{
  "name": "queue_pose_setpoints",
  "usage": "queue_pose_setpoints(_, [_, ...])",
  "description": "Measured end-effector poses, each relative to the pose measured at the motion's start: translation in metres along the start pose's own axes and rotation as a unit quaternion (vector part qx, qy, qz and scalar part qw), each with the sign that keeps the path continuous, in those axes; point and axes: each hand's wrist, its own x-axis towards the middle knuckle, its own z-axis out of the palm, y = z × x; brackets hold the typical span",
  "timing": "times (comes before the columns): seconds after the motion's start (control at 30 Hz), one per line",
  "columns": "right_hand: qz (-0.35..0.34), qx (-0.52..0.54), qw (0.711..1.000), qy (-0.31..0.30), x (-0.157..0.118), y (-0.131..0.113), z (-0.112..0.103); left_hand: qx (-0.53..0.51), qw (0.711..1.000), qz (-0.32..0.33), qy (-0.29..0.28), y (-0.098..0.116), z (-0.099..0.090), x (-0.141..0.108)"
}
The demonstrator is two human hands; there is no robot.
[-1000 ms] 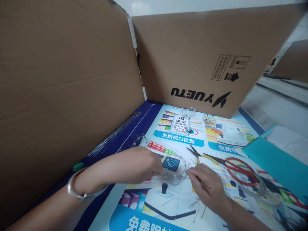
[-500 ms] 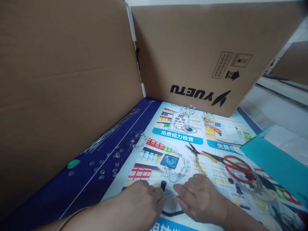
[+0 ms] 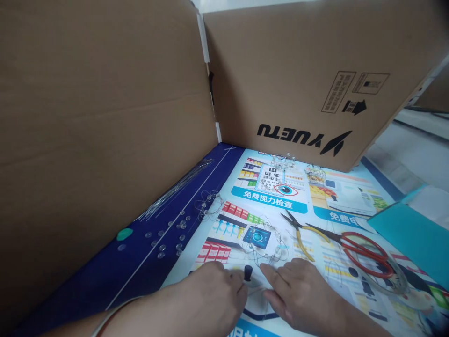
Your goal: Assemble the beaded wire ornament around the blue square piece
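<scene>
Cardboard panels [image 3: 105, 117] back a printed mat [image 3: 268, 199], with the left hand [image 3: 206, 299] fingers together and the right hand [image 3: 298, 295] fingers spread, both just below a wire frame [image 3: 264, 248].

The left fingers [image 3: 229, 276] and right fingers [image 3: 277, 281] rest on a printed poster [image 3: 280, 206], with a small gap between them. Just ahead of that gap lies a wire loop [image 3: 263, 248] strung with beads. Ahead and to the right of the right fingers lie pliers [image 3: 301, 231], then scissors [image 3: 365, 250], with a folder [image 3: 410, 238] further right. Left of the left fingers, loose beads [image 3: 168, 238] and long wires [image 3: 175, 192] lie on a mat [image 3: 122, 276], beside a cardboard sheet [image 3: 105, 117]. Further wire bundles [image 3: 284, 161] sit well ahead of the fingers, on the poster, at the foot of a second cardboard sheet [image 3: 308, 84].
</scene>
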Motion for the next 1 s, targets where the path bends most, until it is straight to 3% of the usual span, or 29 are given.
queue_pose_setpoints(0.57, [0.02,-0.041,0.997,-0.057,0.003,-0.006,0.0,0.008,1.0,0.012,0.004,-0.002,0.004,-0.001])
queue_pose_setpoints(1.0, [0.021,-0.024,0.999,-0.04,0.003,-0.004,0.006,0.007,0.997,-0.053,0.051,-0.009,0.011,-0.013])
